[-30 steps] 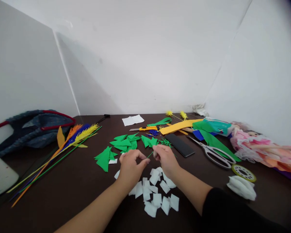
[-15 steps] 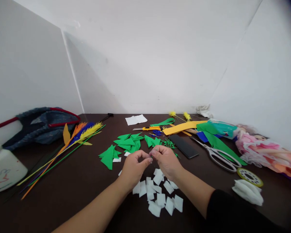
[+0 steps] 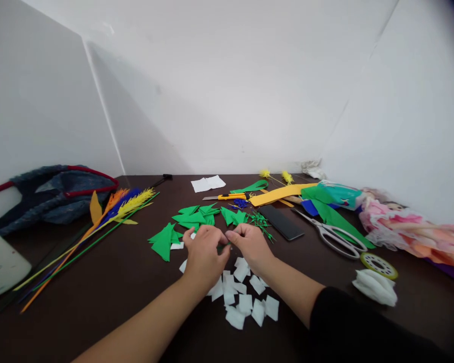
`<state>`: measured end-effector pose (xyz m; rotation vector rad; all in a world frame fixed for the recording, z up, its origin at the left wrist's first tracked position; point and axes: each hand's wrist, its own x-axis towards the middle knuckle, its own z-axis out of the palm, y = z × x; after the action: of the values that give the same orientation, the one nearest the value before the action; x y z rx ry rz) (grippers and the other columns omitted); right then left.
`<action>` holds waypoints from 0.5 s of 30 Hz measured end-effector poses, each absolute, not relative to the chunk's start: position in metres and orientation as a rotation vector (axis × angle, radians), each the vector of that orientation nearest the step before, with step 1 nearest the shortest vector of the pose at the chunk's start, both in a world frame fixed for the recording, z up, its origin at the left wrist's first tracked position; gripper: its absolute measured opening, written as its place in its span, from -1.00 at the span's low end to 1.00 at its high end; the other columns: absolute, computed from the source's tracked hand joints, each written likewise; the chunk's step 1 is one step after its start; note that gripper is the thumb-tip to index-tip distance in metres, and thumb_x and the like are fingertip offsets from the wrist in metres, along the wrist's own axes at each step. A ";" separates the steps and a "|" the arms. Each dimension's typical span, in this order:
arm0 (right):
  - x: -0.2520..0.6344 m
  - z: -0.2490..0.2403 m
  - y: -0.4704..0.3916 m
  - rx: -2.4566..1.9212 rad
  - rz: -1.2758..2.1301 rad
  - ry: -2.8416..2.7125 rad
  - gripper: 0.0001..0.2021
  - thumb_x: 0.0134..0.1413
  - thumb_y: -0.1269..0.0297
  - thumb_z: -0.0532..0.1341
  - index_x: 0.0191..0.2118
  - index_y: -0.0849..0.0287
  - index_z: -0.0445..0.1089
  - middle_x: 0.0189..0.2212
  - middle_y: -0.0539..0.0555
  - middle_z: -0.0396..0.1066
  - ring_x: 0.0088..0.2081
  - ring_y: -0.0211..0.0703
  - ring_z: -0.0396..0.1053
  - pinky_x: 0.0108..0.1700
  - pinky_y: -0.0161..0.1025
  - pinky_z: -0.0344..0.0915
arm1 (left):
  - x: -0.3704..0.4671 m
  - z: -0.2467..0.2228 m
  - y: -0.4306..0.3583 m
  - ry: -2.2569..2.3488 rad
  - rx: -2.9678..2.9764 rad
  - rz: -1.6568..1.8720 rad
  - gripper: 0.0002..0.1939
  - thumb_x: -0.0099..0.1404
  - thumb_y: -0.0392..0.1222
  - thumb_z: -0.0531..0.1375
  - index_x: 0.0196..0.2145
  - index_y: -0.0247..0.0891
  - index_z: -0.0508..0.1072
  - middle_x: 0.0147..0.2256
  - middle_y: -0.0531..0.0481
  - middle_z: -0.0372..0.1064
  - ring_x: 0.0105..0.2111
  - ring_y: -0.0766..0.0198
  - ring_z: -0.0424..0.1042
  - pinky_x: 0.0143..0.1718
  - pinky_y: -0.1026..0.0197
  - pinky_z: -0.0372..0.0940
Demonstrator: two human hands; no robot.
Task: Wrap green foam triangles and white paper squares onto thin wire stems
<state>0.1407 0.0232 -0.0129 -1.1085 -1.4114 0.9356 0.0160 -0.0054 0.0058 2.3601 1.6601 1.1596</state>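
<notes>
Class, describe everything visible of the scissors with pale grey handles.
The scissors, with pale grey, plastic-looking loop handles and metallic blades, lie on the dark brown tabletop, right of the right hand, untouched by it. The blades look nearly closed, pointing away and leftward. The handles overlap a green papery strip and end beside a round yellow-green tape roll.

Two hands (image 3: 207, 251), one cutter (image 3: 232, 197), one tape roll (image 3: 367, 260) and one pair of scissors (image 3: 324, 229) show.

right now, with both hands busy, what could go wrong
The yellow knife lies with its blade exposed beyond the green pieces, so a far reach might cause a cut. The loose white pieces lie close to the left hand and right hand; a brush could scatter them.
</notes>
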 end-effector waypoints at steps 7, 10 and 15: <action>0.151 -0.009 0.025 -1.050 0.999 -1.293 -0.75 -0.23 0.21 0.26 -0.68 0.20 0.23 -0.75 -0.12 0.12 -0.66 -0.38 0.03 -0.60 -0.36 -0.02 | 0.010 0.008 0.003 1.454 2.109 0.975 -0.77 0.03 -0.05 0.18 -0.34 -0.17 0.41 -0.29 0.00 0.42 -0.21 0.08 0.33 -0.01 -0.10 -0.05; 0.156 -0.004 0.021 -0.963 1.089 -1.286 -0.77 -0.25 0.22 0.28 -0.67 0.21 0.25 -0.75 -0.11 0.16 -0.66 -0.38 0.10 -0.59 -0.36 0.07 | 0.007 0.009 0.007 1.235 1.885 0.869 -0.66 0.17 0.06 0.01 -0.35 -0.21 0.44 -0.43 0.01 0.41 -0.35 0.14 0.35 -0.25 0.09 0.18; 0.155 -0.005 0.016 -0.859 1.321 -1.154 -0.73 -0.32 0.20 0.31 -0.66 0.20 0.22 -0.76 -0.12 0.18 -0.71 -0.36 0.15 -0.65 -0.34 0.16 | 0.012 0.008 0.006 0.882 1.673 0.796 -0.63 0.23 0.01 -0.03 -0.39 -0.28 0.46 -0.39 -0.01 0.43 -0.29 0.18 0.35 -0.15 0.14 0.17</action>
<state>0.1546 0.0163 -0.0047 -0.8595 -1.1537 1.3211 0.0115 0.0059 0.0084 1.6728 0.8821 0.7956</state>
